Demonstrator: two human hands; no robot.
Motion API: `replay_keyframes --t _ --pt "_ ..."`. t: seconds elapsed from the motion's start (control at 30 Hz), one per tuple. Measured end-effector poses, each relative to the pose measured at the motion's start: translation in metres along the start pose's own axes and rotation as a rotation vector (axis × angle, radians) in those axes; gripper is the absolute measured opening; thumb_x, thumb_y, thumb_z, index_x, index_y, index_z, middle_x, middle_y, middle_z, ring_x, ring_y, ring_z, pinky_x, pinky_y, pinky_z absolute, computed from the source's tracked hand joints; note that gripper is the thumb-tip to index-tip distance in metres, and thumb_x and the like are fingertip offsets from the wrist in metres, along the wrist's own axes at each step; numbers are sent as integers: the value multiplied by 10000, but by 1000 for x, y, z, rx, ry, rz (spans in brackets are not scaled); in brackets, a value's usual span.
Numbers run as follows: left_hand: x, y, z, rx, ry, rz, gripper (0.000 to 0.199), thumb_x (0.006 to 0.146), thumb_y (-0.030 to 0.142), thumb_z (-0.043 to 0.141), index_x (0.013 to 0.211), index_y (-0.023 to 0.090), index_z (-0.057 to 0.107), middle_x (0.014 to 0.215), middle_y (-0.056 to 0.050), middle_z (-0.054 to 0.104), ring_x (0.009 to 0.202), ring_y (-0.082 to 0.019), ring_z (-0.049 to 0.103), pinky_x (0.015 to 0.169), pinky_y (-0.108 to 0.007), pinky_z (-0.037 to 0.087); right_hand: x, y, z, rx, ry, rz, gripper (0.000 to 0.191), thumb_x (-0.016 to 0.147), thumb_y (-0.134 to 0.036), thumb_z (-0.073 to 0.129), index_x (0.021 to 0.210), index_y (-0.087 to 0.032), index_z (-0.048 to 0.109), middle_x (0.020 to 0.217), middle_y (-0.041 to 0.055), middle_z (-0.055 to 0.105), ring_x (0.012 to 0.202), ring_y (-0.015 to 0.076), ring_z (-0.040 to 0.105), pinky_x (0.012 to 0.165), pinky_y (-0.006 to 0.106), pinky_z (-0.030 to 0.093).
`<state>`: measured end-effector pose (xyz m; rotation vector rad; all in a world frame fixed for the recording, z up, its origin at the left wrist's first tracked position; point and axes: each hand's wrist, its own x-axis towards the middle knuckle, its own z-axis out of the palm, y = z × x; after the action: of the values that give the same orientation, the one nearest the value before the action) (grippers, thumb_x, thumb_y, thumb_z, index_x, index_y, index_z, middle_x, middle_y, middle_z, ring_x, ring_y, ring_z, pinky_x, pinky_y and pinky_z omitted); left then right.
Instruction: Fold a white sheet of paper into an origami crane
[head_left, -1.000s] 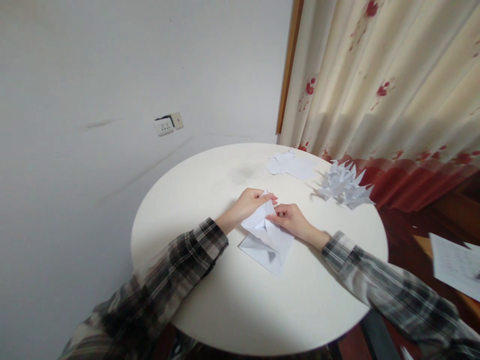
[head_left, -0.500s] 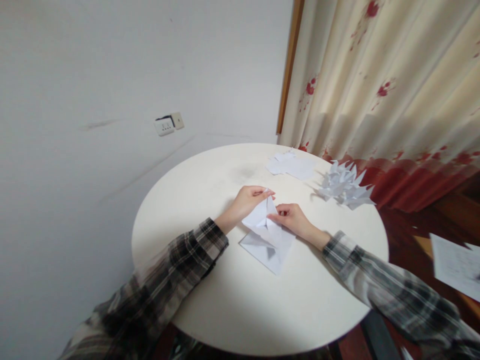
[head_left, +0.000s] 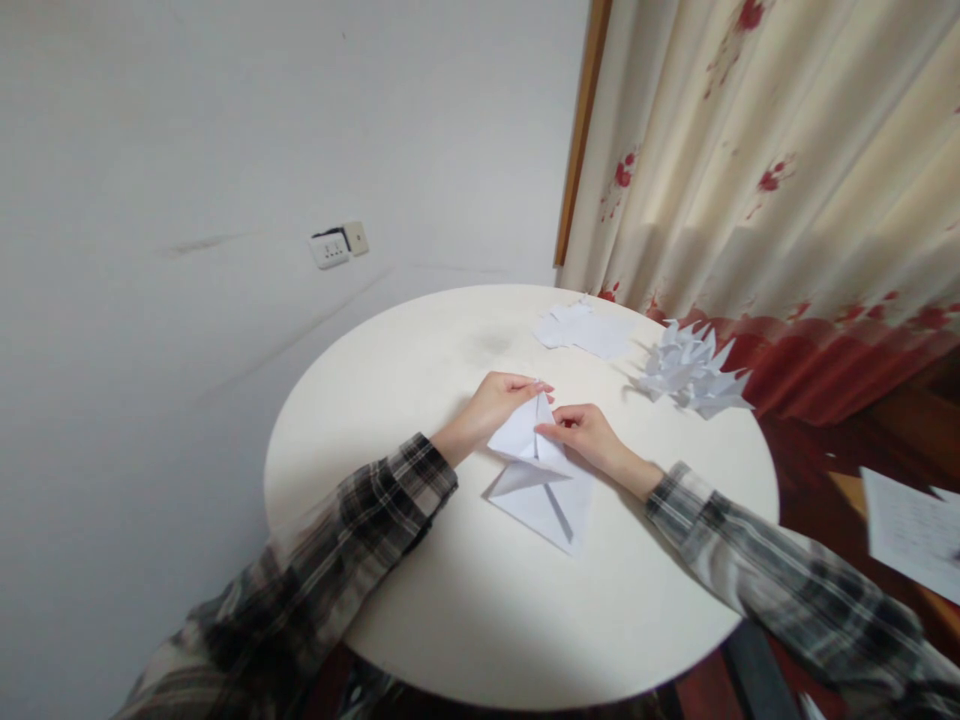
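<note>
A folded sheet of white paper (head_left: pixel 536 520) stands partly opened over the white round table, its lower layer spread toward me and an upper flap raised. My left hand (head_left: pixel 499 405) pinches its narrow far tip between thumb and fingers. On the right edge of the upper flap, my right hand (head_left: pixel 589 435) is closed, thumb on top along the centre crease. The fingers under the paper are partly hidden.
The round table (head_left: pixel 420 620) stands against a wall with a socket (head_left: pixel 330 250). Loose white paper sheets (head_left: pixel 592 333) lie at its far side. A cluster of pointed folded paper shapes (head_left: pixel 690 368) sits at the right edge. A patterned curtain (head_left: pixel 750 150) hangs behind; a printed sheet (head_left: pixel 911 525) lies lower right.
The near part of the folded paper has swung slightly right and opened further, with a dark crease line now showing on the lower layer. Both hands keep almost the same places.
</note>
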<state>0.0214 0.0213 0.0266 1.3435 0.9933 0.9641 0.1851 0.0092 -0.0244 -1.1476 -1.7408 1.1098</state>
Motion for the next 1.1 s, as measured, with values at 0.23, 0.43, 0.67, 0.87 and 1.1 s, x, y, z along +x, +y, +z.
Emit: replay_keyframes --t 0.23,0.43,0.67,0.87,1.1 --pt "-2 1 0 -35 -18 -11 154 820 182 562 823 113 700 827 -80 702 628 -111 596 567 -202 423 0 1 0 28 -7 -8 381 649 -486 662 562 -137 537 506 -40 401 482 66 316 455 223 225" --pt "-3 1 1 -64 -8 -16 136 803 178 587 813 100 698 805 -79 701 618 -109 592 562 -201 429 0 0 0 -5 -2 -21 370 655 -462 663 547 -140 517 501 -47 372 480 61 300 451 221 208" --pt "-1 -4 1 -88 70 7 127 723 227 686 767 109 700 779 -64 699 636 -124 600 587 -222 456 -2 -5 2 -36 31 -16 360 663 -454 648 545 -139 520 495 -47 379 476 62 307 446 220 212" --pt "-1 -2 2 -107 64 -8 111 721 216 685 768 118 707 793 -70 703 646 -128 607 594 -225 460 -2 -6 2 -45 43 -18 338 664 -440 647 562 -134 548 496 -43 398 477 66 321 448 219 222" --pt "-4 2 3 -107 57 21 81 723 184 665 757 127 712 822 -67 706 692 -131 616 637 -223 461 -3 -8 1 -80 54 -47 342 672 -432 639 541 -137 526 490 -46 373 482 67 314 453 221 221"
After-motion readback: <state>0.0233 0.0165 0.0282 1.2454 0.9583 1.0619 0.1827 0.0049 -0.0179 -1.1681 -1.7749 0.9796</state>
